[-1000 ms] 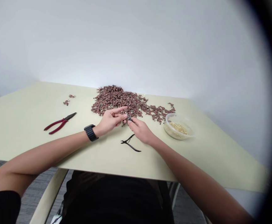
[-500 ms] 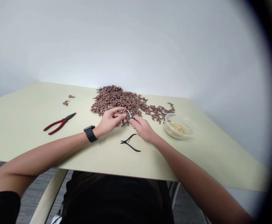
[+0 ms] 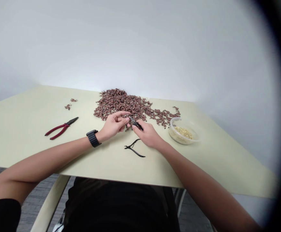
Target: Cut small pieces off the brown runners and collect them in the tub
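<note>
My left hand (image 3: 113, 124), with a black watch on its wrist, pinches a small reddish-brown piece at the near edge of a big heap of such pieces (image 3: 130, 106) on the pale table (image 3: 22, 129). My right hand (image 3: 148, 134) is closed round a small black-handled plier (image 3: 135, 123) whose tip points at the piece in my left fingers. The two hands meet just in front of the heap.
A black nipper (image 3: 134, 148) lies on the table just below my hands. Red-handled pliers (image 3: 60, 128) lie to the left, with two small stray pieces (image 3: 70, 103) behind them. A clear bowl of small golden bits (image 3: 183, 132) stands to the right.
My right hand has turned and lowered the small plier, so that its tip now lies flatter against my left fingers. The left hand has stayed nearly in place.
</note>
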A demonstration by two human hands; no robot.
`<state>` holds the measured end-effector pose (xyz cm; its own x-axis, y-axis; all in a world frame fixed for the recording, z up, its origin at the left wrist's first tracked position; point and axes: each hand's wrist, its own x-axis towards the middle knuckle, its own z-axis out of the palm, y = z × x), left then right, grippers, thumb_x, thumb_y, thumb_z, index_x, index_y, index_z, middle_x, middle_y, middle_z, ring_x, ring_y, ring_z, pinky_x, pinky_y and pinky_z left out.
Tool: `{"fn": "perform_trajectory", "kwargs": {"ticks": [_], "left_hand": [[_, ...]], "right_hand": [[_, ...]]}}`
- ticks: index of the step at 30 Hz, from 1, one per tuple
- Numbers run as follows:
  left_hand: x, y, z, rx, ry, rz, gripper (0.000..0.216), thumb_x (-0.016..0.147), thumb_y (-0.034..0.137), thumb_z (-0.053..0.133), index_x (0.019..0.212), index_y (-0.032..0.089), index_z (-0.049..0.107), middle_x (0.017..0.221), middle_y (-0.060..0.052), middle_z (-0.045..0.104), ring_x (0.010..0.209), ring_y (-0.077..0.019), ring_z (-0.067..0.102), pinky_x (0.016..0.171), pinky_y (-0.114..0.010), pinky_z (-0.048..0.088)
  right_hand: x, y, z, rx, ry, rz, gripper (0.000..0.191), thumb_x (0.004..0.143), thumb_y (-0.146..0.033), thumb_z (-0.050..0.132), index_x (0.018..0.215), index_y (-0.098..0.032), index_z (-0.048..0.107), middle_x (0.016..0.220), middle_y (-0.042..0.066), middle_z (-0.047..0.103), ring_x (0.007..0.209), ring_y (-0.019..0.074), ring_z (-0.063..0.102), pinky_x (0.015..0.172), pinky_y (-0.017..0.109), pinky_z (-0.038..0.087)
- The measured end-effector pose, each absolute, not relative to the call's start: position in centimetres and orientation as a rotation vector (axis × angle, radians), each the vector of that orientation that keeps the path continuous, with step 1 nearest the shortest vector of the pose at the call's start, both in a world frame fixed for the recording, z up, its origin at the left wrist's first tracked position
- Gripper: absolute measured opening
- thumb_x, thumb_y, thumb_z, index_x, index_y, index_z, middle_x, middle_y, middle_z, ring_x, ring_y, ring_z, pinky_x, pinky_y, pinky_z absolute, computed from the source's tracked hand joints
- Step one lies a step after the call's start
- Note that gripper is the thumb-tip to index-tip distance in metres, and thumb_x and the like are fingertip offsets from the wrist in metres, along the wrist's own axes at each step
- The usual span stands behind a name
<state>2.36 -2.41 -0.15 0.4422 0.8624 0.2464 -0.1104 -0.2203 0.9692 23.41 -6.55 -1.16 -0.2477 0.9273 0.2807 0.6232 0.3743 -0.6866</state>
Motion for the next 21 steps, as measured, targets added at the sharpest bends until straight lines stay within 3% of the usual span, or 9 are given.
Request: {"fn": "perform_trajectory", "kwargs": {"ticks": [10, 15, 21], "left_hand": [[2.4, -1.6, -0.9, 1.594, 0.821, 1.084, 0.045, 0.083, 0.046, 0.079, 0.111, 0.013, 0.068, 0.070, -0.003, 0.068, 0.051, -0.0076, 0.050, 0.048, -0.020, 0.039], [2.3, -1.4, -1.1, 1.548, 0.789, 1.098, 0.040, 0.082, 0.044, 0.080, 0.102, 0.017, 0.058, 0.067, 0.000, 0.066, 0.049, -0.0076, 0.054, 0.047, -0.018, 0.040], [2.3, -0.8, -1.5, 1.501, 0.719, 1.029, 0.040, 0.087, 0.045, 0.076, 0.101, 0.015, 0.053, 0.092, -0.011, 0.076, 0.053, -0.0108, 0.065, 0.049, -0.023, 0.051]], "right_hand": [[23.6, -6.5, -1.1, -1.368, -1.980, 0.513, 0.031, 0.098, -0.050, 0.047, 0.091, -0.021, 0.056, 0.071, -0.001, 0.056, 0.065, 0.0162, 0.050, 0.061, 0.029, 0.034], [23.8, -6.2, -1.4, -1.421, -1.973, 0.476, 0.031, 0.096, -0.050, 0.049, 0.087, -0.022, 0.055, 0.068, -0.001, 0.056, 0.063, 0.0165, 0.050, 0.060, 0.029, 0.033], [23.9, -6.1, -1.5, -1.451, -1.955, 0.456, 0.030, 0.096, -0.050, 0.051, 0.089, -0.021, 0.057, 0.068, -0.001, 0.057, 0.063, 0.0162, 0.050, 0.060, 0.030, 0.033]]}}
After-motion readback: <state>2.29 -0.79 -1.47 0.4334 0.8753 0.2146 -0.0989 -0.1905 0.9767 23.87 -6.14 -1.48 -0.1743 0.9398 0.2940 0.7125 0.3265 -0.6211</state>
